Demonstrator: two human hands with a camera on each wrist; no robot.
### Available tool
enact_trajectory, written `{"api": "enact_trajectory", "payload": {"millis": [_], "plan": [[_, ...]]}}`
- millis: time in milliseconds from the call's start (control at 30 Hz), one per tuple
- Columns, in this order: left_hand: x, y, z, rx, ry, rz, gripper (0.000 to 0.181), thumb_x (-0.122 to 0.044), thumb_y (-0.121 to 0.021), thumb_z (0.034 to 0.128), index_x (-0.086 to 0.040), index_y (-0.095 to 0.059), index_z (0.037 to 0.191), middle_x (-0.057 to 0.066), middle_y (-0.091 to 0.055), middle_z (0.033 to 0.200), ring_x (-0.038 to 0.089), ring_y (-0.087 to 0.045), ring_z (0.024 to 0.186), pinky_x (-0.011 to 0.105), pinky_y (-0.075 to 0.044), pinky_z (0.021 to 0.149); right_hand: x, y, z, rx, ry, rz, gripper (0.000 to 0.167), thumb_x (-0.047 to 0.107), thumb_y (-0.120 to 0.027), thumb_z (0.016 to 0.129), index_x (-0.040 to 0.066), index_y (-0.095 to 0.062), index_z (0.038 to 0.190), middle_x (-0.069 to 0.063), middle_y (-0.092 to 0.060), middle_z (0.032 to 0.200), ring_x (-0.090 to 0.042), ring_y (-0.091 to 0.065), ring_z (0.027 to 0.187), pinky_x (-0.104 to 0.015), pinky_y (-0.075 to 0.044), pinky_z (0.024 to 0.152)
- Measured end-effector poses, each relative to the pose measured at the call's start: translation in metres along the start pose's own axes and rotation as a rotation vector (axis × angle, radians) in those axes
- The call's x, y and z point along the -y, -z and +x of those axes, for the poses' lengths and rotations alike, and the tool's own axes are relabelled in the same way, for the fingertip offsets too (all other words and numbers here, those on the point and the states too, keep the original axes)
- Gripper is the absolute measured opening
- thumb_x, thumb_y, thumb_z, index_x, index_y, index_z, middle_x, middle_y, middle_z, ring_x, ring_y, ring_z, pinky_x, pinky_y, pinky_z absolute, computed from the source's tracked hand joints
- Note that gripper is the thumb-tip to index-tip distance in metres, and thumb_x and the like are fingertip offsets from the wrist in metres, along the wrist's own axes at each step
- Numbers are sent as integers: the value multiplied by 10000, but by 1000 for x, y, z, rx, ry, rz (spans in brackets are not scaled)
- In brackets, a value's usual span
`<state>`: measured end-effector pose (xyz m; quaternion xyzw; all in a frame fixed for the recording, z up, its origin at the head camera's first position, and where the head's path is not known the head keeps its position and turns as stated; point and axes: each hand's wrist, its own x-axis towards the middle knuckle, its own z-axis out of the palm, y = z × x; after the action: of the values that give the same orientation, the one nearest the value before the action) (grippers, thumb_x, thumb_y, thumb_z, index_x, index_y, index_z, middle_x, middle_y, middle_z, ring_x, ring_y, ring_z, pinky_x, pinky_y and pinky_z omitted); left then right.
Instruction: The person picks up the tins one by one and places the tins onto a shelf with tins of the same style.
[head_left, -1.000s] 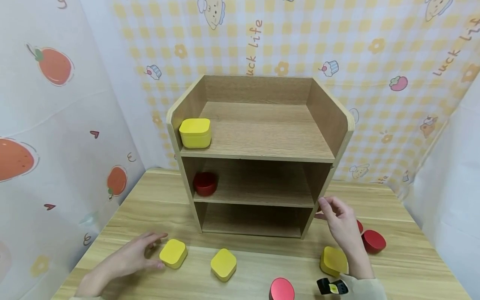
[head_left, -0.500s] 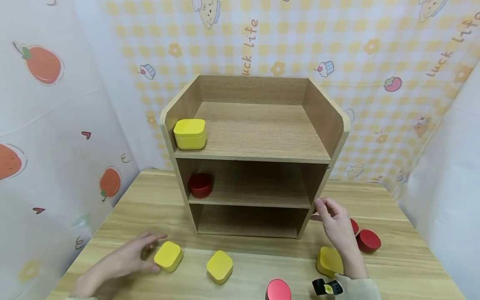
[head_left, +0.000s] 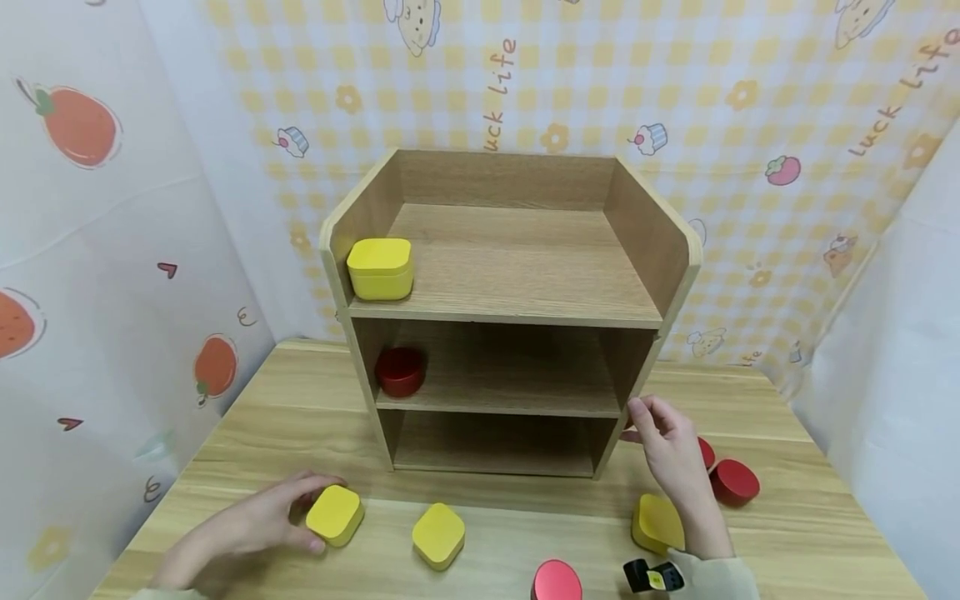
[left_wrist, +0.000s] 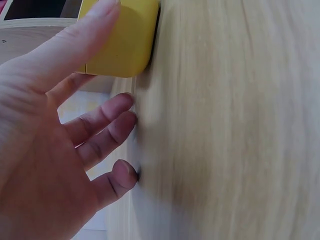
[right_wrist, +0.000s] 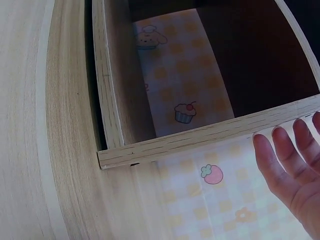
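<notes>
The shelf (head_left: pixel 517 258) stands on the surface (head_left: pixel 513 525) as it did a second ago, a yellow box (head_left: pixel 380 271) at the left end of its top and a red box (head_left: pixel 400 372) at the left of the middle compartment. The right hand (head_left: pixel 671 454) is likewise unchanged beside the shelf's right side — its grip loose, fingers slightly parted, tips at the panel; contact is hard to tell.

What has changed is the left hand (head_left: pixel 262 521). It has closed in on the leftmost yellow box (head_left: pixel 335 515), which still rests on the surface: the thumb now lies along the near side and the index finger reaches behind, so that grip curls round it — how firmly, I cannot tell. The other fingers hang bent and apart. That suggests reaching has given way to taking hold, with lifting not yet begun. A second loose yellow box (head_left: pixel 438 536) sits untouched nearby.
</notes>
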<state>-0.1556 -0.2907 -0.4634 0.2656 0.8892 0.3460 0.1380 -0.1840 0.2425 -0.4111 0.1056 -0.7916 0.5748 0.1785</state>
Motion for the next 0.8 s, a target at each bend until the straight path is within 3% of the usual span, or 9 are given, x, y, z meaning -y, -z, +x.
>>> {"api": "enact_trajectory", "payload": {"millis": [333, 567, 800], "plan": [[1, -3, -2, -34, -68, 64, 650, -471, -793, 762, -223, -538, 1306, -14, -522, 1236, 75, -486, 1079, 273, -445, 905, -1, -2, -1, -1, -6, -11, 229, 154, -521, 1025, -35, -620, 943, -167, -620, 905, -145, -640, 819, -362, -585, 708], [1, -5, -3, 2, -67, -41, 683, -404, -792, 795, -165, -485, 1357, -2, -535, 1277, 73, -492, 1104, 217, -424, 912, -1, -2, -2, -1, -10, -25, 221, 163, -527, 1023, -22, -621, 947, -162, -625, 913, -148, -642, 821, -386, -585, 708], [-1, -6, 1, 11, -44, -62, 685, -398, -798, 785, -161, -489, 1348, 27, -532, 1261, 74, -483, 1082, 223, -416, 904, 0, -2, -1, -12, -14, -17, 230, 173, -530, 1022, -17, -618, 926, -140, -621, 891, -149, -643, 811, -391, -585, 701]]}}
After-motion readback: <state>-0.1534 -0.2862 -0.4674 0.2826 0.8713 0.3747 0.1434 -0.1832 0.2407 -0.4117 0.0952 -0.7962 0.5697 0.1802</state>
